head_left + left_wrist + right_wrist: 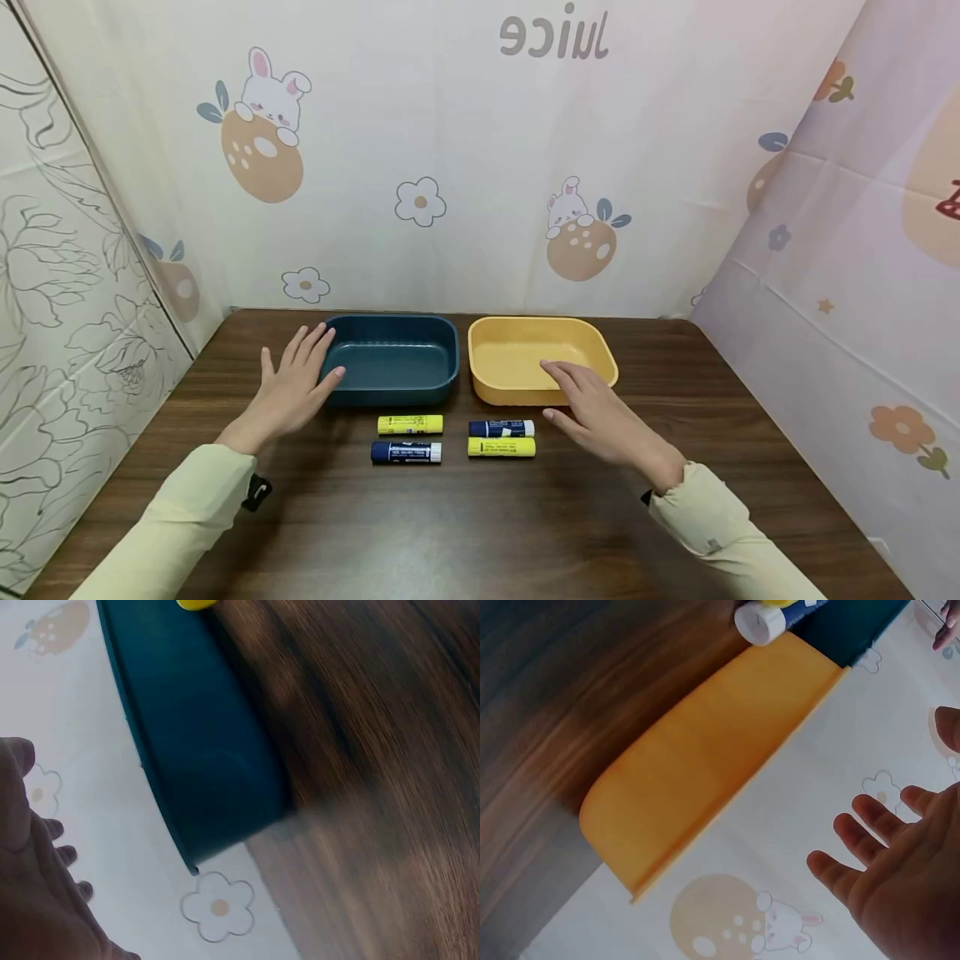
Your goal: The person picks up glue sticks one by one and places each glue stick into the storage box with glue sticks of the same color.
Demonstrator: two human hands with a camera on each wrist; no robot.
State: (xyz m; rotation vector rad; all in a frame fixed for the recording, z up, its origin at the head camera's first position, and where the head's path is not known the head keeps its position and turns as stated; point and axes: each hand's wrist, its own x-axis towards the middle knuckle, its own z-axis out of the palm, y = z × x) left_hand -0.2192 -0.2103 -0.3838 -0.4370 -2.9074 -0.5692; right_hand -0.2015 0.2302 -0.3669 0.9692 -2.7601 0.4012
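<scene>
In the head view a dark blue tray [390,396] and a yellow tray [517,396] stand side by side. The left hand [288,392], fingers spread, is at the blue tray's left end; whether it touches the rim I cannot tell. Over the yellow tray's front right part the right hand [600,417] hovers with relaxed fingers, holding nothing. Between the hands lie a yellow stick [410,424] above a dark blue stick [406,452], and to their right a second blue stick [501,428] against a second yellow stick [502,447]. The left wrist view shows the left hand [37,877] empty.
The brown wooden table [450,525] runs up to a patterned curtain [480,167] behind the trays. Further patterned curtains stand at the left [67,275] and right [847,292] sides.
</scene>
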